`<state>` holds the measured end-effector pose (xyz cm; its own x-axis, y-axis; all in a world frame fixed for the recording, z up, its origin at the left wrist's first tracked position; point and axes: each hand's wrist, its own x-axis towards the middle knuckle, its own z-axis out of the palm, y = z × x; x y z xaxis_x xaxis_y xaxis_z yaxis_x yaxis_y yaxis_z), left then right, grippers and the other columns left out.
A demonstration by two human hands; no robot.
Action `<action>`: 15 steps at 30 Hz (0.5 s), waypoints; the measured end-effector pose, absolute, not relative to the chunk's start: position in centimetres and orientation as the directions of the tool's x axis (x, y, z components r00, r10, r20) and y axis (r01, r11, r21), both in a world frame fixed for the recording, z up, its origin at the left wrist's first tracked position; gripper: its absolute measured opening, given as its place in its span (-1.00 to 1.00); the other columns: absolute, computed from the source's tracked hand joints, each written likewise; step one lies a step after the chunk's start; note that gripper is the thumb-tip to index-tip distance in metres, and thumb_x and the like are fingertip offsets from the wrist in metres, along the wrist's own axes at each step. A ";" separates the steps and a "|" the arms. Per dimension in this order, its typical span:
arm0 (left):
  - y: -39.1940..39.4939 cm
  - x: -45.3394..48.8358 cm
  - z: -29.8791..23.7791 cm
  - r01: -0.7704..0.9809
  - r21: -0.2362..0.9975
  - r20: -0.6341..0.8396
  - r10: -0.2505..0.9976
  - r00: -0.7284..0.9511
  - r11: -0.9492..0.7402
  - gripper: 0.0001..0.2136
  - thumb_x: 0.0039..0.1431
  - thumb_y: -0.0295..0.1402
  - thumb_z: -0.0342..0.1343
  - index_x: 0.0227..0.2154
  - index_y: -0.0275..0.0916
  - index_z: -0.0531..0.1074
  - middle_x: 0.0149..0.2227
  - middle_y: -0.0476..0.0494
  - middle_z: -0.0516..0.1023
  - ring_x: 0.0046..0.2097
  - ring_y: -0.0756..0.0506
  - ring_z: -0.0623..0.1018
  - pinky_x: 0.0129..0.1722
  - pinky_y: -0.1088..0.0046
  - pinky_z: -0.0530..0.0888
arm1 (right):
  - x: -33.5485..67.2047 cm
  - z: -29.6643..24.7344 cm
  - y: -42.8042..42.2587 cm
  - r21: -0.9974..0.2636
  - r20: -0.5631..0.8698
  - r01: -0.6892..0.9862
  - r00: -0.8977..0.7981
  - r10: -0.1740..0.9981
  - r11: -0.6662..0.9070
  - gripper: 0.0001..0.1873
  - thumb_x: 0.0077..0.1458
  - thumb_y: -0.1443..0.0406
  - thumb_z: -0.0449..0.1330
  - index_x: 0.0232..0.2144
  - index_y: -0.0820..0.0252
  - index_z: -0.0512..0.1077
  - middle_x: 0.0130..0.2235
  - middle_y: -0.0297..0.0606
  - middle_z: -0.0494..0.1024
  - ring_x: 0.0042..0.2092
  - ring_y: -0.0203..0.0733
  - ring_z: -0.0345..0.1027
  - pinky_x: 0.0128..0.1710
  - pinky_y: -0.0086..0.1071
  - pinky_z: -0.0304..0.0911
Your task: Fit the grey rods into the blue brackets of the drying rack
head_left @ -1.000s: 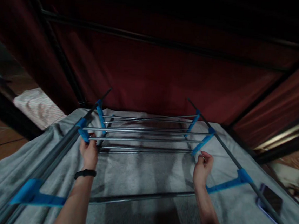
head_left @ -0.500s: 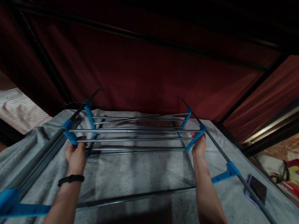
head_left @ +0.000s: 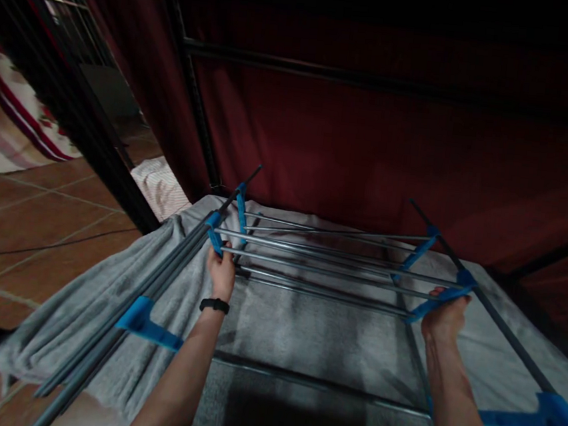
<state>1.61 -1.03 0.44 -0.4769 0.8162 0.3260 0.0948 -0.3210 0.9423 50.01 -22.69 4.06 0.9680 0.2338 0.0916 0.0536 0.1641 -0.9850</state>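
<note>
A partly assembled rack of grey metal tubes (head_left: 311, 248) with blue plastic brackets lies on a grey blanket (head_left: 278, 319). At its left side, my left hand (head_left: 221, 275) is closed around the end of a crossbar, right beside a blue bracket (head_left: 214, 233); a black band (head_left: 215, 305) is on that wrist. My right hand (head_left: 445, 317) grips the blue bracket (head_left: 438, 303) on the right side from below, its fingers partly hidden. Nearer to me are two more blue brackets (head_left: 145, 323), one on each side.
Several loose grey tubes (head_left: 116, 331) lie along the left side. A dark red curtain (head_left: 345, 152) hangs behind the rack on a black frame (head_left: 197, 117). Beyond the blanket at left are a tiled floor (head_left: 52, 217), a thin cable (head_left: 43, 253) and a striped cloth (head_left: 161, 184).
My view has turned left, so the rack appears further right and the tiled floor shows. The right bracket has tilted slightly, with my right hand now under it. Both hands stay on the rack.
</note>
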 end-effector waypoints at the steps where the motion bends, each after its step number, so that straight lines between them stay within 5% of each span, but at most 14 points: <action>1: -1.1 1.6 0.5 0.107 0.936 0.344 0.808 -0.478 -0.335 -0.70 0.22 -0.03 0.21 -0.32 -0.17 0.40 -0.39 -0.03 0.44 -0.32 -0.09 0.45 -0.21 0.35 0.45 | 50.0 4.1 -22.7 -0.987 0.068 0.037 0.977 0.202 0.157 -0.53 0.37 -0.07 -0.14 -0.38 0.05 0.32 -0.41 -0.35 0.41 -0.38 -0.20 0.30 -0.25 -0.23 0.38; 6: -1.3 1.8 0.5 0.170 0.913 0.405 0.772 -0.490 -0.371 -0.75 0.25 -0.08 0.20 -0.29 -0.15 0.38 -0.33 -0.06 0.46 -0.22 -0.14 0.49 -0.04 0.29 0.47 | 49.7 4.0 -22.4 -0.988 0.048 0.025 0.987 0.151 0.149 -0.50 0.36 -0.13 -0.13 -0.35 0.05 0.33 -0.37 -0.36 0.41 -0.37 -0.20 0.32 -0.20 -0.20 0.41; 15: -1.4 2.1 0.8 0.251 0.904 0.428 0.738 -0.522 -0.347 -0.88 0.26 -0.26 0.12 -0.30 -0.17 0.34 -0.33 -0.07 0.47 -0.22 -0.14 0.49 -0.02 0.29 0.49 | 49.5 3.9 -21.9 -0.979 0.015 -0.008 0.994 0.112 0.204 -0.51 0.41 -0.03 -0.13 -0.42 0.03 0.36 -0.39 -0.33 0.40 -0.39 -0.15 0.30 -0.18 -0.18 0.44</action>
